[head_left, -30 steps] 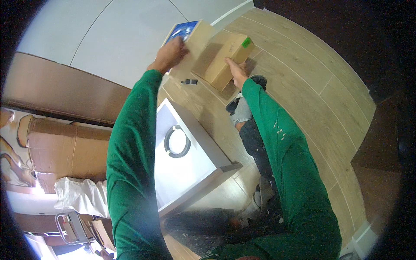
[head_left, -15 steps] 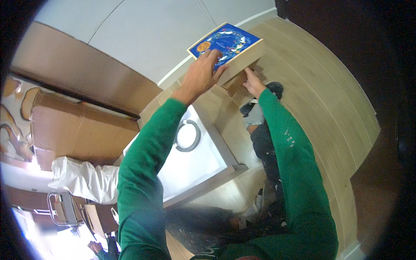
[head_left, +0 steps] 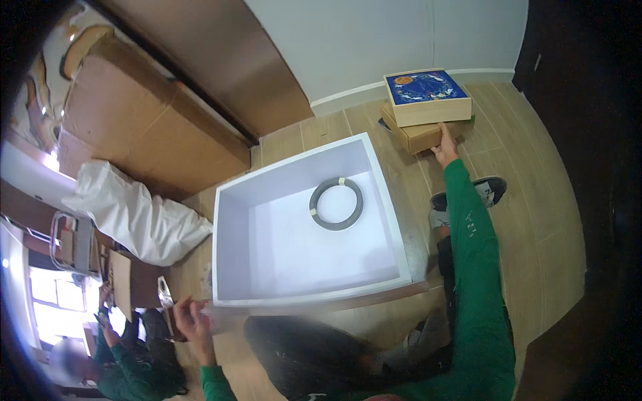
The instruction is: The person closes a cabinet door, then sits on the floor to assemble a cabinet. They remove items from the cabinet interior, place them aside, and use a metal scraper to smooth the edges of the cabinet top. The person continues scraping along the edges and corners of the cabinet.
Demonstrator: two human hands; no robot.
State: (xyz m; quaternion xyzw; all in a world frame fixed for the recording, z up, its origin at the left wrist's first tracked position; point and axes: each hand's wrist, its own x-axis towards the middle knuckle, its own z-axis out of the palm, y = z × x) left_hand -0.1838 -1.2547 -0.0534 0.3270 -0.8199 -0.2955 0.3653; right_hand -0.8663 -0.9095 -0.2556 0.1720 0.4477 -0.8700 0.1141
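Looking down on a wood-look floor and everything spread across it

A pale wall runs along the far side, and there's the white open-topped box in the middle of my feed, lying on the floor with its open side up. To its left I get a big cardboard box, then a white sack, one end reaching close to the white box. Lower left corner: another person in green sleeves.

Now the stack, upper right, near the wall! Brown carton underneath, wooden box with a blue patterned lid resting on top, the two slightly askew. Smaller again, a grey coil lies flat inside the white box, toward its far right corner.

On to the hands. The right hand is touching the carton's near side, thumb against the cardboard; whether the fingers pinch it, I can't tell from here. The left hand, blurred, sits just beside the white box's near left corner, fingers loosely spread; I can't tell whether they touch the rim. Smallest of all: pale tape bands around the coil.
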